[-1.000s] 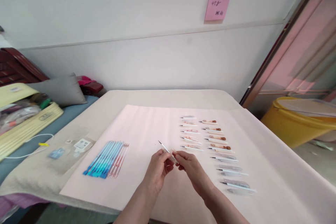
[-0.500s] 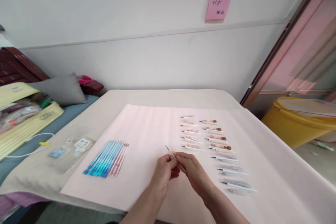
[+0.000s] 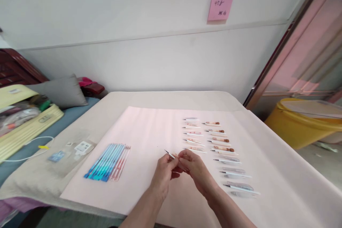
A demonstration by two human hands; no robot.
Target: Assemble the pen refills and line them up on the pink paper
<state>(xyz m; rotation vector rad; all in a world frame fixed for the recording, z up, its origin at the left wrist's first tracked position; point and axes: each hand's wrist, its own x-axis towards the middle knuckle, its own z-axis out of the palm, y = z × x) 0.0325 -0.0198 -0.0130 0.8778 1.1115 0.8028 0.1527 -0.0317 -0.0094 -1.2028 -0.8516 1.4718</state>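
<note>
1 white dark-tipped stick above the pink sheet, toward the near edge of the tabletop; tip toward the far left corner. Left hand: fingers clamped on stick. Right hand: fingers at its rear end, grip hidden, cannot tell. Blue pens beside red-patterned pens, sheet's near left corner. 2 columns of slim pieces, right half.

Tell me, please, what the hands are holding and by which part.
The left hand holds a white pen refill by its shaft, behind the exposed dark tip; what the right hand pinches is too hidden to tell.
</note>
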